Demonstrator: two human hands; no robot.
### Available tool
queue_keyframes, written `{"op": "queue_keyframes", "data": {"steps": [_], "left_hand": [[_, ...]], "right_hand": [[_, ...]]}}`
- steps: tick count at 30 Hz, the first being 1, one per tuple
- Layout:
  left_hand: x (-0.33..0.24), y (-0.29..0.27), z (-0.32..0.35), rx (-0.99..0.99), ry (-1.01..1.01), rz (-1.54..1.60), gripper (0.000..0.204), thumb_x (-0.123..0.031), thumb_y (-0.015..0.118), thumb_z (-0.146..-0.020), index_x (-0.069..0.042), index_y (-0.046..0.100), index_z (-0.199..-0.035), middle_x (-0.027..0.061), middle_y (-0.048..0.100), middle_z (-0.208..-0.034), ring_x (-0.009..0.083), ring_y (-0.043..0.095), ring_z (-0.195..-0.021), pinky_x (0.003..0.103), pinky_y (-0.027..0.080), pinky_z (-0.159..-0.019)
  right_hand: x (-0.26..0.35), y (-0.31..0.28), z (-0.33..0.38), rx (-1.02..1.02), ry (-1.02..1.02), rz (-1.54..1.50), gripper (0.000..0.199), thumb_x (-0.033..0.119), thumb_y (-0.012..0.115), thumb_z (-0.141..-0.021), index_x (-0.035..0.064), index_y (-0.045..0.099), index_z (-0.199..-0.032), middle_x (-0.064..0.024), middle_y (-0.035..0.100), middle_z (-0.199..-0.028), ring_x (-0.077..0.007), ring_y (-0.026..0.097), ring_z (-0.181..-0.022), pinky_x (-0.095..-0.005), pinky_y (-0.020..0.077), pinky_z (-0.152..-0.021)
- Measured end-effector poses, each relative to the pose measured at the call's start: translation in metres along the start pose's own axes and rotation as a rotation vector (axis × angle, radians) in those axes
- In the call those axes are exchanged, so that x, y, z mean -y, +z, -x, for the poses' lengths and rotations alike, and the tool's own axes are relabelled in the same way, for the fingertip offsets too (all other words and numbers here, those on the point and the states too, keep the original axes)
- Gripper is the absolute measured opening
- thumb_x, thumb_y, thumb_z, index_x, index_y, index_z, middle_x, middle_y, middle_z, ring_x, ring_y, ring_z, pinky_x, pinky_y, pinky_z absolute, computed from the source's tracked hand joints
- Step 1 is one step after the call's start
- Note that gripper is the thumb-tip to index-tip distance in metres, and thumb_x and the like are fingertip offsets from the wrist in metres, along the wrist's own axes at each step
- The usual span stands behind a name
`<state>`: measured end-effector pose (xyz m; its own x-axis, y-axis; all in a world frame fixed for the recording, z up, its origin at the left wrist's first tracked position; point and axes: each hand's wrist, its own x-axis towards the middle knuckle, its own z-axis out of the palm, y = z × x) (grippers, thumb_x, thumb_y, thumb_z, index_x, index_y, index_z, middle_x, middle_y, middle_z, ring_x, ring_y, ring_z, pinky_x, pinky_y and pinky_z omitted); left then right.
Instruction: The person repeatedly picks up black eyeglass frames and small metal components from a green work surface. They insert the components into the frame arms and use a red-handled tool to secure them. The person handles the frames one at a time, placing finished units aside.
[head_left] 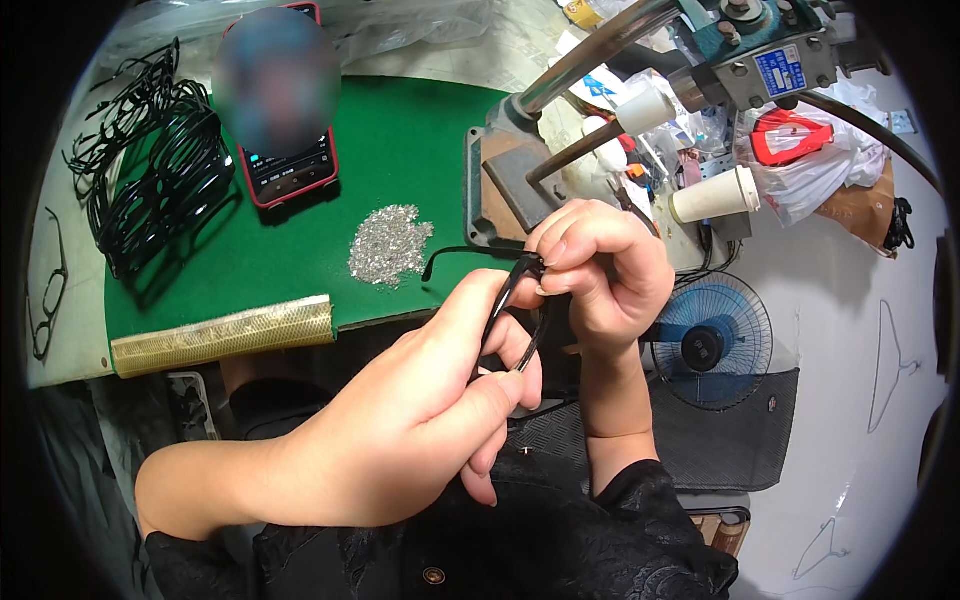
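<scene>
A black eyeglass frame (499, 308) is in my left hand (420, 410), with the fingers wrapped round its front. One thin temple arm (462, 250) reaches left from the hinge corner and ends in a curved tip over the green mat. My right hand (612, 272) pinches that hinge corner between thumb and forefinger. Whether a small part sits between those fingertips is hidden. Left of the temple tip lies a pile of tiny shiny metal pieces (390, 245) on the green mat (400, 130).
Several black eyeglass frames (165, 190) are heaped at the left, near a phone (290, 175). One more pair of glasses (50, 295) lies at the far left. A gold perforated strip (220, 335) lines the mat's front edge. Right stand a metal press (545, 110), a paper cup (715, 195) and a fan (705, 345).
</scene>
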<state>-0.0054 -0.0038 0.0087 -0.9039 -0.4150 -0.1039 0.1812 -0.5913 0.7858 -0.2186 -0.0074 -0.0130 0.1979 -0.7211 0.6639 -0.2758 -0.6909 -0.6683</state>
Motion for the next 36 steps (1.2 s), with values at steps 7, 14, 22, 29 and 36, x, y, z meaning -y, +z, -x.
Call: {"op": "queue_keyframes", "data": {"steps": [7,14,22,29,36], "left_hand": [[-0.002,-0.004,0.001,-0.009,-0.025,-0.049,0.046,-0.003,0.038,-0.095,-0.004,0.02,-0.137,0.0094,0.046,-0.096,0.0104,0.052,-0.062,0.024,0.052,-0.055],[0.0,-0.005,0.001,-0.026,0.01,-0.096,0.046,-0.005,0.038,-0.096,-0.004,0.019,-0.139,0.0092,0.046,-0.096,0.0106,0.052,-0.062,0.024,0.052,-0.055],[0.001,-0.003,0.001,-0.024,0.033,-0.025,0.046,-0.006,0.039,-0.097,-0.004,0.02,-0.139,0.0096,0.046,-0.096,0.0113,0.052,-0.062,0.024,0.052,-0.054],[0.001,-0.001,-0.002,-0.036,0.037,0.012,0.049,-0.005,0.039,-0.096,-0.004,0.017,-0.14,0.0105,0.046,-0.097,0.0125,0.052,-0.061,0.025,0.052,-0.053],[0.004,-0.004,-0.002,-0.054,0.06,-0.027,0.051,-0.005,0.039,-0.096,-0.004,0.015,-0.141,0.0107,0.046,-0.097,0.0128,0.052,-0.061,0.026,0.052,-0.052]], "right_hand": [[0.009,0.005,-0.01,0.072,-0.117,0.326,0.019,0.004,0.075,-0.065,0.0036,0.059,-0.075,-0.0047,0.058,-0.063,-0.0206,0.057,-0.055,-0.0292,0.0413,-0.05],[0.008,0.002,-0.015,0.186,-0.182,0.475,0.02,0.01,0.073,-0.07,0.0048,0.056,-0.079,-0.0034,0.055,-0.063,-0.0195,0.052,-0.052,-0.0295,0.0385,-0.047],[-0.004,0.012,-0.005,0.045,-0.2,0.344,0.013,0.005,0.067,-0.08,0.0027,0.054,-0.083,-0.0069,0.055,-0.064,-0.0201,0.053,-0.054,-0.0294,0.042,-0.048],[-0.01,0.013,-0.001,-0.029,-0.251,0.343,0.015,0.004,0.069,-0.078,0.0012,0.055,-0.084,-0.0071,0.058,-0.067,-0.0205,0.056,-0.055,-0.0288,0.0441,-0.049],[-0.005,0.01,-0.003,0.026,-0.185,0.381,0.021,0.007,0.074,-0.071,0.0025,0.057,-0.082,-0.0051,0.058,-0.065,-0.0192,0.055,-0.053,-0.0287,0.0418,-0.047]]}}
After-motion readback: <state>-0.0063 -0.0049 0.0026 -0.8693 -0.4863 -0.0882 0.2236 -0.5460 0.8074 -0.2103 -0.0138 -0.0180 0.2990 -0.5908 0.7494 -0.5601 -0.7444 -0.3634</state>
